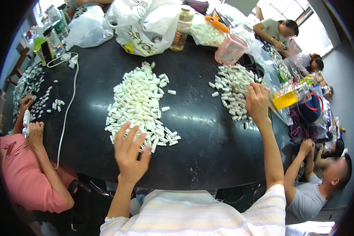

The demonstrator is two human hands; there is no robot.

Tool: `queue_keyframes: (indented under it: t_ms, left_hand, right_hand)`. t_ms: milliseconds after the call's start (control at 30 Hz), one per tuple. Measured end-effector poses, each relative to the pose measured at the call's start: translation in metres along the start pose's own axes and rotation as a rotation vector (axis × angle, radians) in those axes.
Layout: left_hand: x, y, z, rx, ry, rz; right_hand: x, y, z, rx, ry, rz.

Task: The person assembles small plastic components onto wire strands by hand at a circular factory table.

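Observation:
A large heap of small white plastic pieces (pixel 135 102), short and block-like, lies on the black table (pixel 192 145). Over its near end is my left hand (pixel 130 157), fingers spread and nothing held in them. My right hand (pixel 259 104) rests at the right edge of a smaller heap of similar white and greyish pieces (pixel 233 88). Its fingers are bent and somewhat apart, with no piece visible in them; the fingertips are partly hidden. A few loose pieces lie between the two heaps, close to the larger one.
Behind the heaps stand a white plastic bag (pixel 145 29), a bottle (pixel 183 29) and a pink container (pixel 231 49). A white cable (pixel 72 94) runs along the left. A person in pink (pixel 35 173) sits left near more pieces; other people sit along the right.

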State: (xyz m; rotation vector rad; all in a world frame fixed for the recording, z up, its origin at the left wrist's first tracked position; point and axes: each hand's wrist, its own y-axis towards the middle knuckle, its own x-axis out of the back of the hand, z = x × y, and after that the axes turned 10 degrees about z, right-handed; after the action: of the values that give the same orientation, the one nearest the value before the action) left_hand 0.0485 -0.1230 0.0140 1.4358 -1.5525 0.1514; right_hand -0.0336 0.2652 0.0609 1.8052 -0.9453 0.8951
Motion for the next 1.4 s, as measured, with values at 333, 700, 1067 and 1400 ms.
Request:
queue_keyframes:
  t_ms: [333,700,1067,1400]
  left_hand:
    - [-0.005,0.022,0.0,-0.154,0.15,0.462]
    - [-0.017,0.257,0.131,-0.332,0.795,0.549]
    - [-0.033,0.206,0.162,-0.458,0.711,0.488]
    - [0.02,0.21,0.157,-0.174,0.542,0.749]
  right_hand:
    - [-0.006,0.023,0.15,0.433,0.676,0.19]
    - [0.035,0.24,0.118,0.577,-0.144,-0.136]
    - [0.039,0.214,0.093,0.679,-0.179,-0.159]
    - [0.061,0.228,0.112,0.766,-0.142,-0.241]
